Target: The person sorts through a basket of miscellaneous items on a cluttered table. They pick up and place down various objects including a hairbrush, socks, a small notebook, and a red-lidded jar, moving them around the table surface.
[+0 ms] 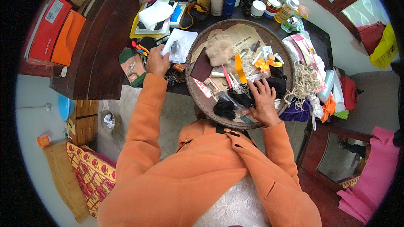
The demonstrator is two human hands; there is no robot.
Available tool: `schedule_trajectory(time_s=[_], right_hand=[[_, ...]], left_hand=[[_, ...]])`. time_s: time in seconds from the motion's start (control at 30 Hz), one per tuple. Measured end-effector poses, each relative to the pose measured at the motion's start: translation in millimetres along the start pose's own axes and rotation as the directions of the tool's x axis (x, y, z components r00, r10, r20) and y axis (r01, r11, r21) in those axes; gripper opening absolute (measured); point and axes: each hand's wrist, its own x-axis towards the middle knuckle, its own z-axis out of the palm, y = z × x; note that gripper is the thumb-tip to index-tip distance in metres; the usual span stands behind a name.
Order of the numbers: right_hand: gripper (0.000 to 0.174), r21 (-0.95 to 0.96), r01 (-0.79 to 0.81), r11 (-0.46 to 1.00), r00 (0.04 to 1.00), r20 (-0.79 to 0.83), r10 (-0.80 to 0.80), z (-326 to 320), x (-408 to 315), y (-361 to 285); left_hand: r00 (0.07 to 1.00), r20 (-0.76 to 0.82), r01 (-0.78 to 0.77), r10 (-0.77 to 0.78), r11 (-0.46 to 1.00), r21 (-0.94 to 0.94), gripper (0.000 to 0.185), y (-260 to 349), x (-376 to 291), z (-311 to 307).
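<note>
My left hand [157,61] rests at the left edge of a stack of white papers [184,44] with a dark smudged print on it; its fingertips meet the edge, and whether they pinch it cannot be told. To its left lies a pink and green knitted piece [132,66]. My right hand [264,101] lies with fingers spread on black fabric bundles [241,97] inside a round woven tray [190,83]. Around it in the tray are a yellow strip [240,67], a pink stick [226,76], orange plastic pieces [263,64], a tan furry piece [219,52] and a dark brown rectangle [201,68].
Bottles and jars [229,1] crowd the back of the dark table. Right of the tray sit a tangle of cream cord [303,83] and purple cloth [296,112]. A red and orange box [52,31] stands on the left cabinet [94,56]. A waste bin [109,121] is on the floor.
</note>
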Motion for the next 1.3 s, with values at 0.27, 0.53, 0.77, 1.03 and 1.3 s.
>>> schedule_trajectory(time_s=[0.27, 0.53, 0.77, 1.03, 1.3], right_hand=[[0.038, 0.14, 0.081, 0.987, 0.954, -0.299, -0.036, -7.4, -4.0, 29.4], [0.044, 0.078, -0.062, 0.995, 0.899, -0.429, 0.09, -55.2, -16.4, 53.6], [0.055, 0.222, -0.059, 0.973, 0.864, -0.477, 0.161, -41.1, -18.7, 36.6], [0.024, 0.603, 0.129, 0.787, 0.855, -0.469, 0.219, -28.7, -3.8, -11.4], [0.014, 0.871, 0.081, 0.484, 0.966, -0.187, 0.176, 2.7, 6.6, -42.3]], left_hand=[[0.965, 0.123, -0.154, 0.231, 0.88, -0.449, 0.017, 88.8, -34.6, -17.7], [0.699, 0.471, -0.395, 0.538, 0.84, -0.374, 0.012, 135.4, -85.6, 47.2], [0.693, 0.494, -0.405, 0.525, 0.85, -0.336, 0.01, 127.3, -90.6, 69.5], [0.569, 0.757, 0.482, 0.32, 0.617, -0.623, 0.018, 139.2, -96.0, 23.8], [0.418, 0.797, 0.739, 0.436, 0.347, -0.578, 0.019, 163.9, -110.2, -13.0]])
